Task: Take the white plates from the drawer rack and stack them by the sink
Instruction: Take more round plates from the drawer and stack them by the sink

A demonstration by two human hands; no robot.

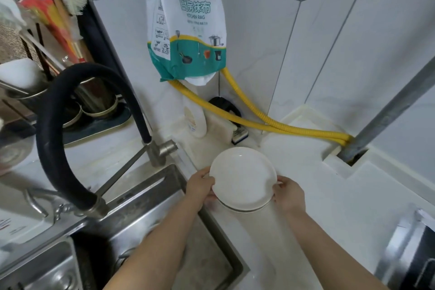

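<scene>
Lower centre of frame: we hold a white plate [243,178] over the pale countertop [306,195], just right of the sink [164,231]. A 2nd rim shows beneath its near edge, so at least 2 plates are stacked; we cannot tell whether the lower 1 rests on the counter.

Our left hand [200,187] grips the plate's left rim, thumb on top and fingers curled under. Our right hand [288,194] grips the right rim, fingertips pinched on the edge.

Left of the plate, a black hose faucet [50,129] arches over the steel sink. Above the plate, near the wall, stand a cream bottle [195,122] and a dark sponge [239,135] just beside it.

A yellow corrugated hose [259,122] runs across centre frame toward a grey pipe [388,113] at right. At top centre, a kitchen rag bag [186,23] hangs on the white tiles. Upper left: a rack [42,59] with utensils and steel bowls [98,106].
</scene>
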